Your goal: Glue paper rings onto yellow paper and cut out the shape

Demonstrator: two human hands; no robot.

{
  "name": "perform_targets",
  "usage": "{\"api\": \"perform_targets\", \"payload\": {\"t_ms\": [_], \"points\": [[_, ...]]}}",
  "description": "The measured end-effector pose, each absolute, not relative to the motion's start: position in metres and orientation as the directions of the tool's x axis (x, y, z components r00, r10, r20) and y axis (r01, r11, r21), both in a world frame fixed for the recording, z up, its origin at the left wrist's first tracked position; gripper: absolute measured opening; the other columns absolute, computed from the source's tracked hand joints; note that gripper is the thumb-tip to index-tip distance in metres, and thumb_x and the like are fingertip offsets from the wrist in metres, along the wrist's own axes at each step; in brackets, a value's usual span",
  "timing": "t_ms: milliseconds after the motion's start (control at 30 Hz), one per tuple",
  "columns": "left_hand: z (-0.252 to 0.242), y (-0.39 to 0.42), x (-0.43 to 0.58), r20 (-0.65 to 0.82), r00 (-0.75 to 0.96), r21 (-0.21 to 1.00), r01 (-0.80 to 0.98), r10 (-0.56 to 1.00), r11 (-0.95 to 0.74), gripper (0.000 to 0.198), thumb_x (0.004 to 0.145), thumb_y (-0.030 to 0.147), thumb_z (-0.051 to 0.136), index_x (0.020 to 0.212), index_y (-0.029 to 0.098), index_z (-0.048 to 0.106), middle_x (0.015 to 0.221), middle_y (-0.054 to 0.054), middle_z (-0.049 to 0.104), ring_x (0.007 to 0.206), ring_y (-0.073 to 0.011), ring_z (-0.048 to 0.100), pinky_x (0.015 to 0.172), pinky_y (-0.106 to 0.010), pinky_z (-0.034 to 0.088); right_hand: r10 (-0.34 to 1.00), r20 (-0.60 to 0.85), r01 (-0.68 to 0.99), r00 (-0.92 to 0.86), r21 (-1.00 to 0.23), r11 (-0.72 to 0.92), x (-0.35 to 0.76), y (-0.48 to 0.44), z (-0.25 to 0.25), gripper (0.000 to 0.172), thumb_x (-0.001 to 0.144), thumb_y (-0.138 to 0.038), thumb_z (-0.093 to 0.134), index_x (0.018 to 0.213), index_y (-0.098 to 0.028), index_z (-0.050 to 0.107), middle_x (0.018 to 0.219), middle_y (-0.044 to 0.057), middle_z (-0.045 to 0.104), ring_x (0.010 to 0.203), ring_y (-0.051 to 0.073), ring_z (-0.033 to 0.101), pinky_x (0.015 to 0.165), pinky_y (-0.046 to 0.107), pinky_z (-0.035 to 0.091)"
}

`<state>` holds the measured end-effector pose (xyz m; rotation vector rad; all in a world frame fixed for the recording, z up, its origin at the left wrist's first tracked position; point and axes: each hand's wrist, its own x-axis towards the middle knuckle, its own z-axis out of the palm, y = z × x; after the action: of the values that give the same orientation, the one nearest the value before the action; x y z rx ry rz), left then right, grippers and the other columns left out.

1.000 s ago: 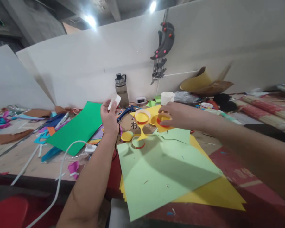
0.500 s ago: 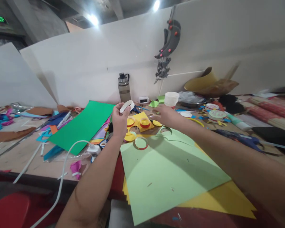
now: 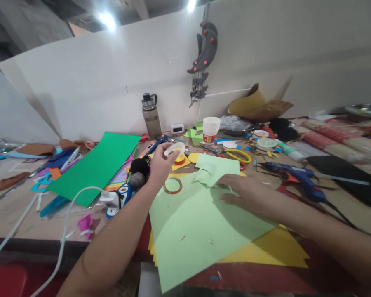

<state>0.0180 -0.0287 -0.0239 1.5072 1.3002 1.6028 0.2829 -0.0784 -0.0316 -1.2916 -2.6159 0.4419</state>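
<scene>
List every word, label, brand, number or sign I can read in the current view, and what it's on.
No text is clearly readable.
Paper cup stack: marks on its red band, too small to read.
Small white device: dark display, any digits too small to make out.
Red-wrapped bundles: any print too blurred to read.
White ring in the left hand: no lettering visible.

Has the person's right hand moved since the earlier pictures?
Yes. Judged against the white cup stack, the right hand has come nearer to the person and further right.
</scene>
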Motion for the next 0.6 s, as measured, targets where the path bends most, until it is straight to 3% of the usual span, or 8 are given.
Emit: {"api": "perform_targets", "payload": {"t_ms": [200, 333, 400, 500, 600], "points": [[-0.035, -0.029, 0.024, 0.305, -0.115, 0.934, 0.233, 0.945, -0.273, 0.042, 0.074, 0.035, 0.075, 0.108, 0.017, 0.058, 0.103, -0.005, 0.066, 0.08, -0.0126, 0.062, 0.069, -0.023, 0.049, 0.817, 0.008, 0.731, -0.576, -0.443, 0.52, 0.287, -0.078, -0.024, 0.02, 0.086, -0.033, 0.059, 0.098, -0.02, 0.07, 0.093, 0.007, 0.074, 0.082, 0.022, 0.068, 0.076, 0.035, 0.053], [-0.033, -0.028, 0.021, 0.304, -0.1, 0.929, 0.25, 0.947, -0.272, 0.042, 0.074, 0.035, 0.074, 0.109, 0.017, 0.058, 0.106, -0.006, 0.066, 0.081, -0.0127, 0.062, 0.066, -0.022, 0.049, 0.774, 0.159, 0.67, -0.613, -0.415, 0.615, 0.279, -0.085, -0.032, 0.045, 0.079, -0.042, 0.07, 0.116, -0.017, 0.066, 0.121, 0.016, 0.065, 0.11, 0.03, 0.061, 0.093, 0.046, 0.05], [-0.032, -0.029, 0.021, 0.286, -0.077, 0.931, 0.258, 0.955, -0.258, 0.045, 0.075, 0.036, 0.073, 0.112, 0.017, 0.057, 0.106, -0.006, 0.066, 0.079, -0.0128, 0.062, 0.063, -0.022, 0.049, 0.733, 0.171, 0.633, -0.659, -0.399, 0.663, 0.276, -0.089, -0.035, 0.049, 0.077, -0.039, 0.073, 0.119, -0.016, 0.065, 0.125, 0.018, 0.063, 0.117, 0.032, 0.057, 0.097, 0.048, 0.048], [-0.029, -0.032, 0.022, 0.275, -0.044, 0.931, 0.26, 0.961, -0.255, 0.047, 0.076, 0.035, 0.073, 0.115, 0.016, 0.056, 0.106, -0.007, 0.067, 0.083, -0.014, 0.063, 0.067, -0.023, 0.05, 0.599, 0.12, 0.49, -0.791, -0.46, 0.74, 0.283, -0.085, -0.031, 0.022, 0.088, -0.023, 0.057, 0.104, -0.02, 0.072, 0.115, 0.012, 0.069, 0.109, 0.025, 0.063, 0.094, 0.041, 0.05], [-0.027, -0.034, 0.023, 0.276, -0.012, 0.93, 0.256, 0.961, -0.264, 0.047, 0.075, 0.036, 0.074, 0.113, 0.016, 0.057, 0.105, -0.007, 0.067, 0.088, -0.0157, 0.064, 0.073, -0.025, 0.051, 0.495, 0.085, 0.395, -0.865, -0.494, 0.775, 0.298, -0.072, -0.019, 0.024, 0.088, -0.019, 0.052, 0.08, -0.025, 0.074, 0.096, 0.004, 0.073, 0.103, 0.022, 0.067, 0.092, 0.04, 0.052]]}}
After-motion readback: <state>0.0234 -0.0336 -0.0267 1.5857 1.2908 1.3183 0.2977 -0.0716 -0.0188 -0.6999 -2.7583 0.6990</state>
